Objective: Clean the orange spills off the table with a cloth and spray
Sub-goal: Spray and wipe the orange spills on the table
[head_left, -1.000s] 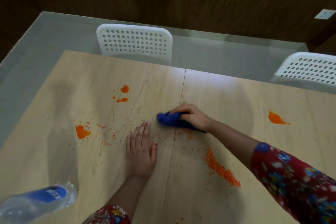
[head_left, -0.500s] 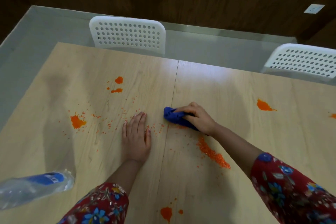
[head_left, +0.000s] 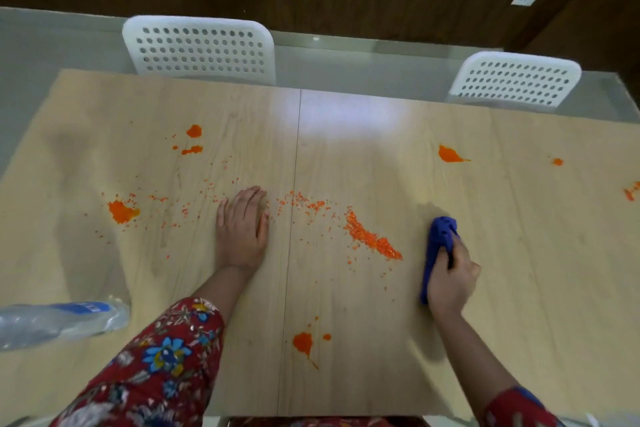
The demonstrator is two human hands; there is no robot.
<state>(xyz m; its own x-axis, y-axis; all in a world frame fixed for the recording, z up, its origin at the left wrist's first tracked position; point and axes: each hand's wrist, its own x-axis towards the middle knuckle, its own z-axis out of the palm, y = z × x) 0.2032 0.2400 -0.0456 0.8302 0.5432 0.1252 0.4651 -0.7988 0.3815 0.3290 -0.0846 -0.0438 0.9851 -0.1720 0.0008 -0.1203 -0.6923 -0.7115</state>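
**Head view.** The pale wood-grain table (head_left: 381, 374) is divided by a thin centre seam (head_left: 297, 149), which I take as the landmark throughout.

- **Left hand:** Just left of the seam, the left hand (head_left: 242, 229) lies flat on the surface. Its fingers are straight and close together, and it holds nothing.
- **Right hand:** Well right of the seam, the right hand (head_left: 450, 277) curls its fingers round a bunched blue cloth (head_left: 440, 236). The cloth rests on the table, and its far end sticks out past the fingers.
- **Granules:** Between the seam and the cloth lies a long heap of loose orange granules (head_left: 372, 239). A thin scatter trails from it back across the seam.
- **Splats:** A large orange splat (head_left: 122, 211) sits far left of the seam. A near-edge splat (head_left: 303, 341) lies just right of it, and a far-side splat (head_left: 448, 153) lies well right of it.
- **Bottle:** A clear plastic bottle with a blue label (head_left: 59, 319) lies on its side far left of the seam. I cannot tell whether it carries a spray head.

**Risks, as I judge them.**
- A fast sweep of the cloth through the heap could scatter grains wider or flick them off the near edge.
- Dragging the cloth on through a splat without spray would likely smear it.
- The red floral sleeve (head_left: 156, 357), left of the seam, lies close to the near-edge splat and could pick it up.
- The bottle could roll if nudged.
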